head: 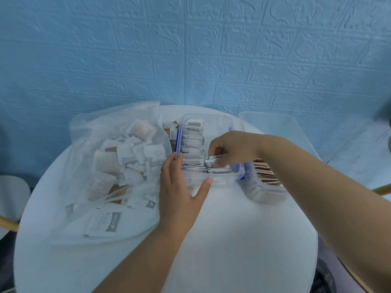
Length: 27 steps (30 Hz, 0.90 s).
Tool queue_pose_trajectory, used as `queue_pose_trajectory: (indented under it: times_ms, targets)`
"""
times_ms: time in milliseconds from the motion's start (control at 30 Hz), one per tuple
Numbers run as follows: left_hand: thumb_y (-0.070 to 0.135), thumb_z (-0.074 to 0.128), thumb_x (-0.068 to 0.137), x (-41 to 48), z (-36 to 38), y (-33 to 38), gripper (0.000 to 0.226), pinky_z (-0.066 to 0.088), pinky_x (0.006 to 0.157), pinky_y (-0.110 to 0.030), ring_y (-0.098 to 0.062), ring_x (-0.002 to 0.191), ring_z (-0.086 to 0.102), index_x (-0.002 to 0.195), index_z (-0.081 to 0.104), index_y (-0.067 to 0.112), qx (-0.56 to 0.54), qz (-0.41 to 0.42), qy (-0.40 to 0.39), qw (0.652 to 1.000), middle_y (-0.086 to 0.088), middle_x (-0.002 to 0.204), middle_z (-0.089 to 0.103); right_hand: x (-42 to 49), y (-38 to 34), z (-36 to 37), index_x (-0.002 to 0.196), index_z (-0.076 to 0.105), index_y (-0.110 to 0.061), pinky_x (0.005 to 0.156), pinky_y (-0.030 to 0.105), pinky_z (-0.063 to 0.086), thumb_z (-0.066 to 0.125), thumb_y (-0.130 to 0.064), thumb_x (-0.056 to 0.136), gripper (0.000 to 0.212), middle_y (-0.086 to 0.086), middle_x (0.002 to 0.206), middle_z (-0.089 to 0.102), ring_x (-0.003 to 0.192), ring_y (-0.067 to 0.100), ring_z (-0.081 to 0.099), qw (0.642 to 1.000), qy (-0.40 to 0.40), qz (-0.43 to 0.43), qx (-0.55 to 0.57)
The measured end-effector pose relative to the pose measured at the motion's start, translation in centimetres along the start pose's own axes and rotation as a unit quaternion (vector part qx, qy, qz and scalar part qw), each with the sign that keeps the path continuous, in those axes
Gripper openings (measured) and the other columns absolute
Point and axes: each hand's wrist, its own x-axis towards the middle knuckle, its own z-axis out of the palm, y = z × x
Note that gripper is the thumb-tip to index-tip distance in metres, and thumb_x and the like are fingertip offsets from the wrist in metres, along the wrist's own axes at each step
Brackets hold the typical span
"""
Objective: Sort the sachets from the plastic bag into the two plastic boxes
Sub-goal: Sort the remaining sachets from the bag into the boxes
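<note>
A clear plastic bag (101, 149) full of white and brown sachets lies on the left of the round white table (232, 240). A clear plastic box (220, 182) with blue clips stands mid-table, packed with rows of white sachets (193, 144). A second clear box (264, 193) to its right holds brown sachets (264, 172). My left hand (179, 193) rests against the first box's near left corner, fingers spread on its wall. My right hand (230, 149) reaches into that box, fingers pinched on a white sachet (213, 159) among the stack.
The blue embossed wall stands right behind the table. A clear lid or tray (275, 125) lies at the back right. Chair parts show at the left edge (12, 195) and right edge (383, 189). Loose sachets (105, 223) lie in the bag's near end.
</note>
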Motion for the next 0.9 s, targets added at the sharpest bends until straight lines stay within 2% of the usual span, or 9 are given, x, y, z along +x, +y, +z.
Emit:
queue_pose_trajectory:
  times_ms: [100, 233, 467, 533, 600, 667, 767, 833, 900]
  targets:
    - [0.058, 0.05, 0.075, 0.0, 0.0, 0.0, 0.079, 0.028, 0.102, -0.022, -0.017, 0.126, 0.033, 0.133, 0.038, 0.006, -0.004, 0.001, -0.002, 1.0, -0.012, 0.137, 0.038, 0.0, 0.1, -0.2, 0.099, 0.065, -0.024, 0.085, 0.02, 0.044, 0.064, -0.03, 0.084, 0.016, -0.011, 0.093, 0.066, 0.087, 0.007, 0.06, 0.999, -0.012, 0.005, 0.038]
    - [0.058, 0.05, 0.075, 0.0, -0.1, 0.1, 0.079, 0.03, 0.102, -0.028, -0.016, 0.126, 0.033, 0.133, 0.037, 0.007, -0.009, -0.003, -0.006, 1.0, -0.012, 0.137, 0.037, -0.2, -0.1, -0.5, 0.1, 0.068, -0.027, 0.084, 0.015, 0.042, 0.066, -0.028, 0.082, 0.018, -0.013, 0.095, 0.069, 0.084, 0.0, 0.061, 0.998, -0.035, 0.011, 0.044]
    - [0.058, 0.05, 0.074, 0.1, -0.7, 0.3, 0.082, 0.027, 0.101, -0.018, -0.014, 0.127, 0.032, 0.135, 0.038, 0.005, -0.026, -0.017, -0.035, 0.999, -0.011, 0.138, 0.037, -1.0, -1.2, -0.4, 0.106, 0.066, -0.026, 0.095, 0.022, 0.041, 0.056, -0.031, 0.089, 0.021, -0.012, 0.104, 0.065, 0.1, 0.006, 0.058, 0.999, -0.013, 0.015, 0.028]
    - [0.052, 0.056, 0.078, 0.3, -1.4, 0.4, 0.077, 0.028, 0.103, -0.019, -0.014, 0.128, 0.033, 0.137, 0.036, 0.006, -0.041, -0.016, -0.057, 0.997, -0.009, 0.138, 0.039, -1.3, -1.4, -0.4, 0.106, 0.066, -0.025, 0.094, 0.022, 0.042, 0.056, -0.032, 0.089, 0.02, -0.011, 0.105, 0.066, 0.1, 0.007, 0.058, 0.999, 0.01, 0.01, 0.04]
    - [0.034, 0.065, 0.083, 0.3, -2.7, 0.6, 0.066, 0.026, 0.1, -0.009, -0.008, 0.122, 0.037, 0.137, 0.037, 0.009, -0.053, -0.02, -0.072, 0.996, 0.0, 0.134, 0.042, -1.7, -1.7, -0.4, 0.102, 0.067, -0.022, 0.092, 0.025, 0.045, 0.058, -0.03, 0.089, 0.018, -0.008, 0.102, 0.068, 0.097, 0.009, 0.06, 0.997, 0.058, 0.0, 0.056]
    - [0.027, 0.063, 0.085, -0.1, -4.7, 0.4, 0.048, 0.025, 0.088, 0.004, 0.003, 0.108, 0.041, 0.128, 0.049, 0.012, -0.05, -0.003, -0.06, 0.997, 0.007, 0.12, 0.048, -2.2, -2.6, -0.2, 0.098, 0.068, -0.016, 0.086, 0.024, 0.047, 0.059, -0.024, 0.088, 0.015, -0.003, 0.097, 0.069, 0.091, 0.012, 0.061, 0.988, 0.132, -0.026, 0.081]
    - [0.035, 0.049, 0.084, -1.6, -8.5, -0.9, 0.029, 0.034, 0.078, 0.0, -0.001, 0.088, 0.052, 0.096, 0.066, 0.015, -0.02, 0.023, -0.043, 0.999, 0.009, 0.093, 0.063, -3.3, -5.6, 1.0, 0.091, 0.069, -0.013, 0.074, 0.015, 0.045, 0.06, -0.016, 0.088, 0.009, -0.001, 0.09, 0.07, 0.08, 0.008, 0.06, 0.961, 0.203, -0.096, 0.161]
    - [0.034, 0.046, 0.083, -2.9, -10.9, -2.6, 0.03, 0.036, 0.077, -0.007, -0.005, 0.086, 0.054, 0.085, 0.068, 0.014, 0.025, 0.024, -0.04, 0.999, 0.01, 0.087, 0.065, -3.8, -8.1, 2.7, 0.093, 0.07, -0.015, 0.071, 0.011, 0.044, 0.061, -0.016, 0.088, 0.01, -0.002, 0.089, 0.07, 0.08, 0.006, 0.059, 0.955, 0.183, -0.137, 0.187]
    - [0.036, 0.043, 0.084, -4.0, -13.1, -4.1, 0.035, 0.038, 0.079, -0.012, -0.009, 0.086, 0.055, 0.088, 0.069, 0.014, 0.088, 0.006, -0.042, 0.995, 0.004, 0.089, 0.067, -3.7, -10.2, 4.9, 0.097, 0.071, -0.014, 0.07, 0.009, 0.044, 0.06, -0.018, 0.089, 0.014, -0.002, 0.093, 0.07, 0.081, 0.004, 0.06, 0.959, 0.142, -0.181, 0.163]
